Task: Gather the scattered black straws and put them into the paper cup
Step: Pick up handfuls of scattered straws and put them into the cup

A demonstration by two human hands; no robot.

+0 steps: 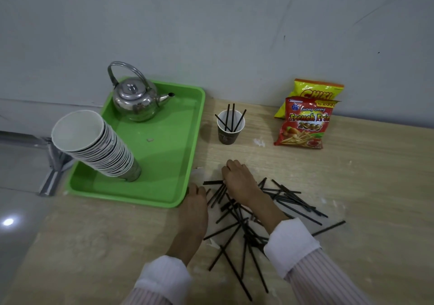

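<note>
Sleeves: pale striped shirt sleeves with white cuffs [291, 246] come in over the near edge of the light wooden counter [352, 175].
Loose straws: thin black plastic straws [299, 199] lie criss-crossed in a heap near the middle of the near edge, under and around both wrists.
Left hand [195, 208]: knuckles up, just off the tray's near right corner – fingertips hidden, so grip cannot be told.
Right hand [239, 182]: lies on the heap's far side, fingers bent down over some straws – whether it grips any cannot be told.
Tray: a green plastic tray [164, 164] at the far left corner carries a leaning stack of white paper cups [98, 145] and a shiny steel kettle [135, 102].
Target cup: a dark paper cup [226, 135] stands upright just right of the tray, four straws in it [233, 117].
Far edge: a red crisp bag [303, 126] leans before a yellow one [317, 91].
</note>
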